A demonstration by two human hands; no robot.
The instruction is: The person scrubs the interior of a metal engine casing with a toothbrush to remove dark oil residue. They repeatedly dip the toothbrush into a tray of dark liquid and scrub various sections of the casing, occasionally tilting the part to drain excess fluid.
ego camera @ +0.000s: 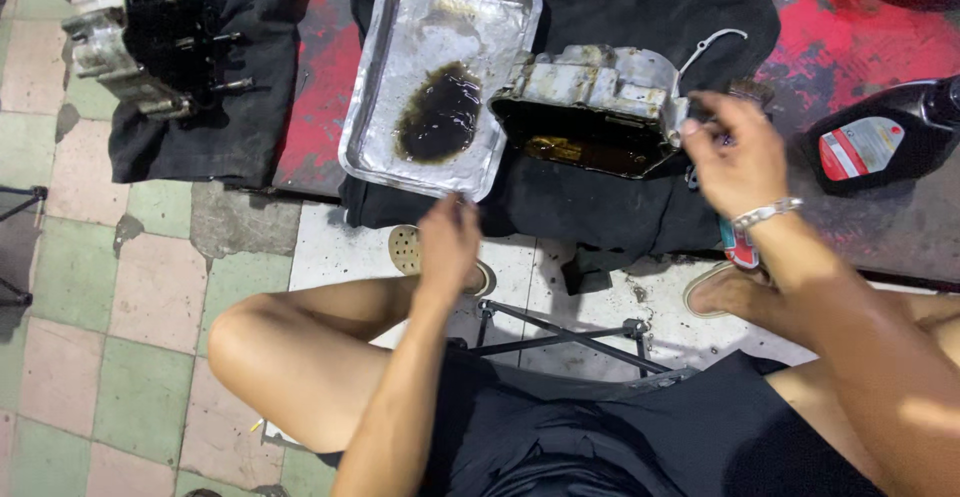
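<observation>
A grey metal engine casing (590,87) lies tilted on a black cloth (600,207), its open oily side facing me and its left end resting over the rim of a metal tray (375,107). A pool of dark oil (440,115) sits in the tray. My right hand (735,152), with a metal bracelet on the wrist, grips the casing's right end. Just below the tray's near edge hovers my left hand (447,242), fingers loosely curled and holding nothing I can see.
A black oil bottle (885,137) with a red and white label lies at the right on the red platform (850,27). Another engine block (150,47) with studs rests on black cloth at upper left. My bare knees, sandals and a folding stool frame (560,337) are below.
</observation>
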